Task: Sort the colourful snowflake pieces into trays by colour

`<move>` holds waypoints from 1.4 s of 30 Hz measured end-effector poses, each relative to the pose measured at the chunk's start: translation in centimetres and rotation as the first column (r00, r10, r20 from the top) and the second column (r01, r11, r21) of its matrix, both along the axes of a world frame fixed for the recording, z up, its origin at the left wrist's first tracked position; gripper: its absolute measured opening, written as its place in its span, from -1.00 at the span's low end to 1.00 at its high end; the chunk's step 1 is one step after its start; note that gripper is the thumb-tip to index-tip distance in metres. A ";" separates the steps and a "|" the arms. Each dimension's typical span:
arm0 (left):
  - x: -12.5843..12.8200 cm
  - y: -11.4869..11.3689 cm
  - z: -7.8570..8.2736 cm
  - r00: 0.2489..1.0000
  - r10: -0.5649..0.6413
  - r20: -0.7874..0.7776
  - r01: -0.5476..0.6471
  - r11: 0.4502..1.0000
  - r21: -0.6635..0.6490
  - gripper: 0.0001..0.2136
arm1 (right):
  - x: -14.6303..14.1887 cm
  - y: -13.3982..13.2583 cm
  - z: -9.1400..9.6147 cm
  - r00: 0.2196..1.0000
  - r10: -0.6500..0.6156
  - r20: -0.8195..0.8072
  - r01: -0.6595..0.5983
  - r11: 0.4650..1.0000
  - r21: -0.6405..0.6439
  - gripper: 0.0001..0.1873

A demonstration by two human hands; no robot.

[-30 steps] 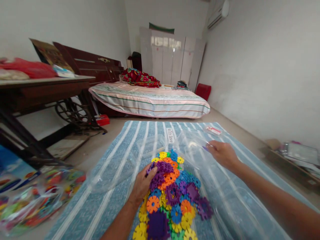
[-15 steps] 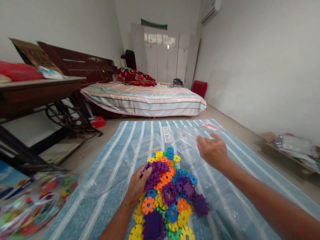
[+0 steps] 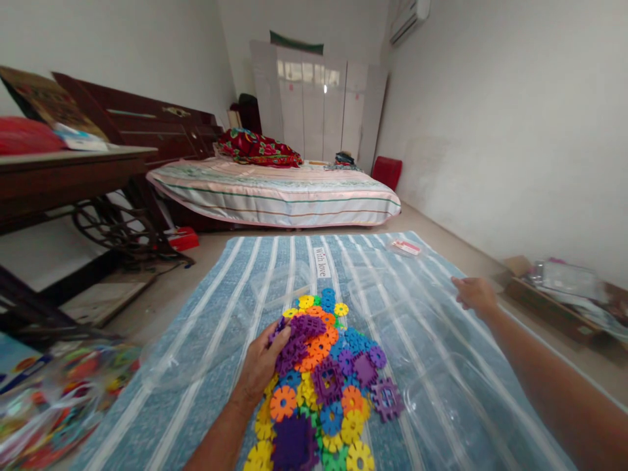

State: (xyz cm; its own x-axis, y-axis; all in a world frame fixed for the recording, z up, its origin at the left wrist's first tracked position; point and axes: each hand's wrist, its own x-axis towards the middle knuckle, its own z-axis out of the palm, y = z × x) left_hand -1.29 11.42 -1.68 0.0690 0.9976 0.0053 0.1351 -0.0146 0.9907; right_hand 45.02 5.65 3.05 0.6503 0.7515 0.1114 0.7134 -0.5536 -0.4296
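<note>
My left hand (image 3: 265, 356) is closed around several purple square building pieces (image 3: 299, 340), at the left side of a heap. The heap lies on a blue-and-white striped cloth (image 3: 196, 366). In it are yellow notched discs (image 3: 352, 426), orange discs (image 3: 283, 403), blue discs (image 3: 331, 418) and more purple square pieces (image 3: 328, 381). Off to the right, over the cloth's edge, my right hand (image 3: 475, 296) has its fingers curled together; whatever they may hold cannot be made out.
Clear plastic containers (image 3: 417, 333) lie right of the heap, and another clear container (image 3: 282, 282) behind it. A small red-and-white label (image 3: 406, 247) is at the far edge. Bags of colourful pieces (image 3: 63, 405) sit at left, a cardboard box (image 3: 564, 314) at right.
My right hand has moved to the right, away from the heap, and clear containers now show where it was. My left hand still grips the purple pieces. The view has shifted slightly.
</note>
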 end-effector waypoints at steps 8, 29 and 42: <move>-0.6 0.6 -0.7 0.996 -0.083 0.037 0.085 0.994 -0.062 -0.41 | -4.3 -0.4 0.3 0.849 0.423 0.317 -0.432 0.901 -0.045 -0.53; -0.1 -0.1 -0.6 0.998 -0.069 -0.013 0.069 0.998 0.005 -0.50 | -8.4 0.8 1.5 0.651 0.690 0.315 -0.472 0.694 -0.544 -0.61; -1.5 -1.5 2.3 0.950 0.035 -0.312 -0.070 0.992 -0.101 -0.46 | -23.6 3.3 -3.3 0.782 0.560 -0.276 -0.599 0.797 -0.079 -0.31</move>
State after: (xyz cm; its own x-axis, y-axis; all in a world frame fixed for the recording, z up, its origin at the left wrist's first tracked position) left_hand -2.76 9.94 0.59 -0.0027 0.9931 -0.1173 0.4322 0.1069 0.8954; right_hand 21.40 8.98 -0.25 0.0779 0.9882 -0.1319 0.8136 -0.1395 -0.5645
